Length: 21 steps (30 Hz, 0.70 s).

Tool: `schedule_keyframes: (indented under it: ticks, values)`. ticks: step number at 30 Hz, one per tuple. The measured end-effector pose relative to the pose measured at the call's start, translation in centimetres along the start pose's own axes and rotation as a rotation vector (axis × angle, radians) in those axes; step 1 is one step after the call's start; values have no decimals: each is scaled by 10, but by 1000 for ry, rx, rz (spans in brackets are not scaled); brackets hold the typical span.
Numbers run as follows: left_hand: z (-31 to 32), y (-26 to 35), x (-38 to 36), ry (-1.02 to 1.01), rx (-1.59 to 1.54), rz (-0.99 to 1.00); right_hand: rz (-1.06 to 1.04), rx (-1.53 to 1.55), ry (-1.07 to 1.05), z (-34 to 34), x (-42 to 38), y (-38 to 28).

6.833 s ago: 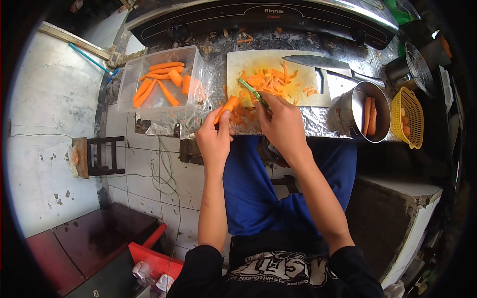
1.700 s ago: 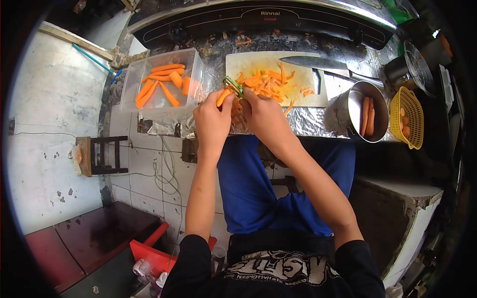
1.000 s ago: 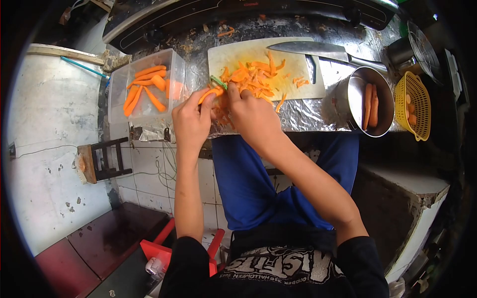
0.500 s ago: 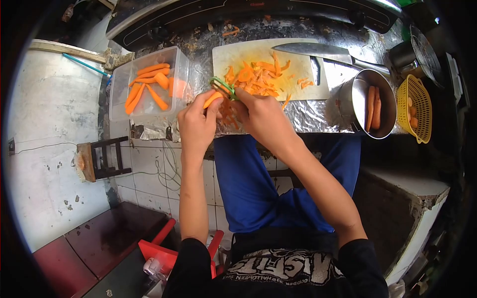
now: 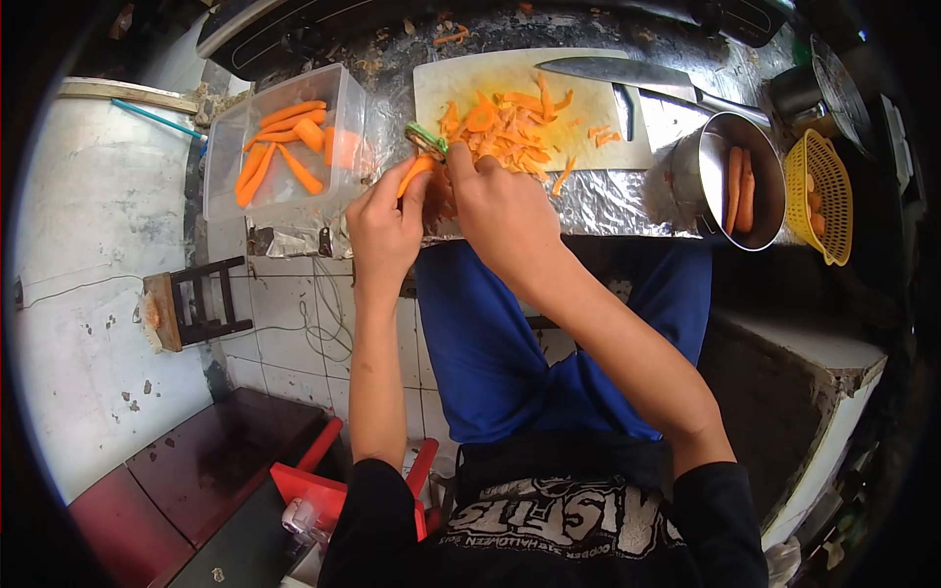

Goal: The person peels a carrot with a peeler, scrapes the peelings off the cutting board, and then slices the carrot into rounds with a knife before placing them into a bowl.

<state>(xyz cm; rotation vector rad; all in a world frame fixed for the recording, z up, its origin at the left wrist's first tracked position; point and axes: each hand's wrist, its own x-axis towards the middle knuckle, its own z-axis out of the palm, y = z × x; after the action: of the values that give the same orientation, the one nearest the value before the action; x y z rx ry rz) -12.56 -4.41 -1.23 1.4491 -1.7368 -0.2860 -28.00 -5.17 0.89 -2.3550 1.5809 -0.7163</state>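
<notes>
Kitchen, worn condition: foil-covered counter (image 5: 598,201) bears a cutting board (image 5: 627,147) with knife (image 5: 637,75) and metal pot (image 5: 755,181); stove (image 5: 323,29) sits behind.

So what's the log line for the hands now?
left hand: tapered orange carrot | right hand: green peeler | white rectangular board: thin orange peelings

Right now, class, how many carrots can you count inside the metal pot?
2: the left carrot lies lengthwise in the pot, and the right carrot lies close beside it. The pot's near wall could hide more.
</notes>
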Motion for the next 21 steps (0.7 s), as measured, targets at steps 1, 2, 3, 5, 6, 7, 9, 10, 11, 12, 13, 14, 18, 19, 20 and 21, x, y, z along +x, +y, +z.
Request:
schedule_keyframes:
  ticks: [1, 2, 3, 5, 6, 7, 9, 10, 11, 12, 13, 14, 18, 19, 20, 21]
  values:
    - [-1, 2, 1, 2, 3, -17, -1, 1, 0, -2, 2, -1]
    - [-2, 2, -1, -4, 5, -20, 0, -22, -10, -3, 3, -3]
    - [-2, 3, -1, -8, 26, -31, -3, -50, -15, -4, 5, -2]
    - [1, 7, 1, -14, 41, -39, 3, -50, -22, -2, 9, 6]
    - [3, 10, 2, -2, 48, 7, 2, -47, -33, 0, 9, 9]
    - [2, 11, 2, 11, 61, 54, 2, -44, -31, 1, 8, 10]
    - [1, 9, 3, -13, 37, -19, 11, -37, -34, 1, 6, 14]
    - [1, 9, 2, -40, 9, -94, 8, -37, -36, 0, 5, 15]
    - [0, 10, 2, -35, 10, -95, 29, -2, -45, -1, 5, 17]
    - [-1, 12, 2, -65, -33, -166, 54, 33, -55, -2, 4, 18]
    - [-2, 14, 2, -96, -76, -236, 54, 34, -56, -3, 4, 21]
    - [-1, 13, 1, -94, -76, -235, 82, 105, 14, -3, 6, 25]
    - [2, 7, -1, -37, -16, -107, 59, 366, 147, -19, 9, 27]
    - [3, 7, 0, -21, 1, -53, 59, 364, 148, -20, 6, 26]
    - [3, 7, 0, -22, -1, -52, 49, 345, 74, -21, 3, 24]
    - [3, 8, 2, -23, -16, -54, 40, 326, 1, -22, 1, 23]
